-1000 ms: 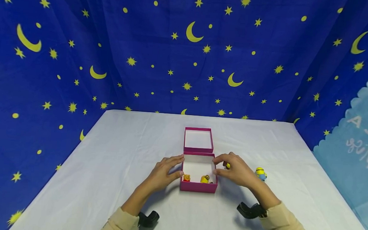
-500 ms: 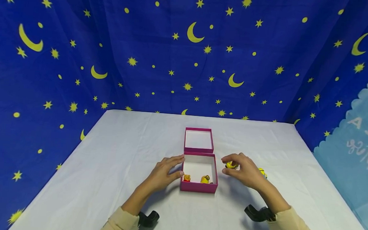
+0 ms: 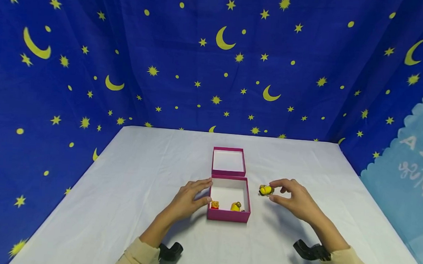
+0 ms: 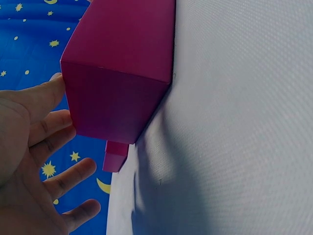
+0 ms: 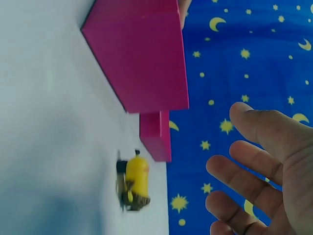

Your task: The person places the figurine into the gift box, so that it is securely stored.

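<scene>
A pink box point(image 3: 228, 216) with a white inside stands on the table. In it are a small orange-and-red bear figure point(image 3: 214, 205) at the left and a yellow Minion figure point(image 3: 236, 206) at the right. My left hand point(image 3: 187, 199) touches the box's left side with its fingertips; the left wrist view shows its fingers point(image 4: 71, 178) spread and fairly straight. To the right of the box lies another yellow Minion figure point(image 5: 137, 176). Above and right of it my right hand point(image 3: 296, 199) hovers with relaxed, parted fingers and holds nothing.
The pink lid point(image 3: 228, 173), white inside, lies right behind the box. A white cloth covers the table point(image 3: 141, 156). A blue star-and-moon curtain point(image 3: 187, 58) closes off the back and sides, with a light-blue panel point(image 3: 408, 176) at the right. Black wrist mounts point(image 3: 311, 250) hang below the sleeves.
My right hand has moved right, away from the box's right rim and past the Minion figure beside it. It now covers another Minion figure farther right. My left hand stays at the box.
</scene>
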`<state>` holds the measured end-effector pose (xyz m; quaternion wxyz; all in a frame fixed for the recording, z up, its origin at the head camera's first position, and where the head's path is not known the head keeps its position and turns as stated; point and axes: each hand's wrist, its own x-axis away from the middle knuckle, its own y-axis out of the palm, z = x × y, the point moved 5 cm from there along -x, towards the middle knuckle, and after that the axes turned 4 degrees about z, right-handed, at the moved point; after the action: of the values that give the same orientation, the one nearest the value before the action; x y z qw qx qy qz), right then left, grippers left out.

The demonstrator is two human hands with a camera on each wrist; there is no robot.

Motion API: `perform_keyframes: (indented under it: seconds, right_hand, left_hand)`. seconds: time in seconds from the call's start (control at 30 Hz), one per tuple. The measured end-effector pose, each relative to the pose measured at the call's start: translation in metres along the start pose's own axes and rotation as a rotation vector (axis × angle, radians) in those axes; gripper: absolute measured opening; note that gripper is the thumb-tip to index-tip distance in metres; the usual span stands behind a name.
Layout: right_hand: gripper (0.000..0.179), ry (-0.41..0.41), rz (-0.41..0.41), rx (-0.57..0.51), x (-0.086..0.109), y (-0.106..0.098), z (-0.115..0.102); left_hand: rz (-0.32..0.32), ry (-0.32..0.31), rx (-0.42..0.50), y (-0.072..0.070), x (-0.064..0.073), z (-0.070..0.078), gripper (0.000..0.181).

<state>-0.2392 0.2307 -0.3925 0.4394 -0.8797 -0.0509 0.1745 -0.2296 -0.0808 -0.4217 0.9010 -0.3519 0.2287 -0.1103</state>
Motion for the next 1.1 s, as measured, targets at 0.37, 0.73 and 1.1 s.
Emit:
perform_keyframes:
  seconds: [0.37,0.73,1.1]
  right_hand:
    - [0.037,0.051,0.017,0.035,0.011,-0.012,0.020]
    - [0.042,0.114,0.026,0.077,0.016,-0.021,0.035]
    - [0.045,0.114,0.057,0.071,0.023,-0.027,0.052]
  left_hand:
    - [-0.007,-0.013,0.007,0.000,0.001,0.000,0.050]
    - [-0.005,0.003,0.003,-0.001,0.001,0.001,0.051]
    - [-0.005,0.009,0.008,-0.001,0.001,0.001,0.051]
